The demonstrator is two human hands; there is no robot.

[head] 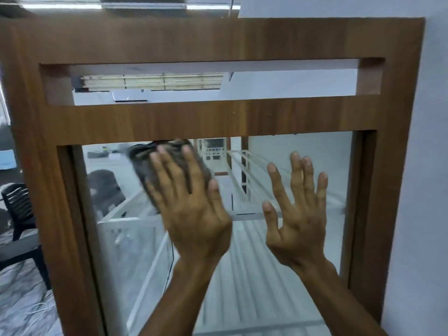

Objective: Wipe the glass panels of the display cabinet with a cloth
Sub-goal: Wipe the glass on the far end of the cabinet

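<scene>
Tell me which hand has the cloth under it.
The left hand: its straight fingers press the dark cloth against the glass panel near its top edge. The right hand is spread bare, with no cloth.

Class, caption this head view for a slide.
Left hand presses a dark grey cloth on a brown wooden cabinet's glass panel; right hand spread open beside it.

The left hand presses a dark grey cloth against the glass panel with straight fingers, just under the crossbar of the wooden frame; the cloth is blurred; the right hand is spread beside it, seemingly flat on the glass; a black chair stands left of the frame.
</scene>
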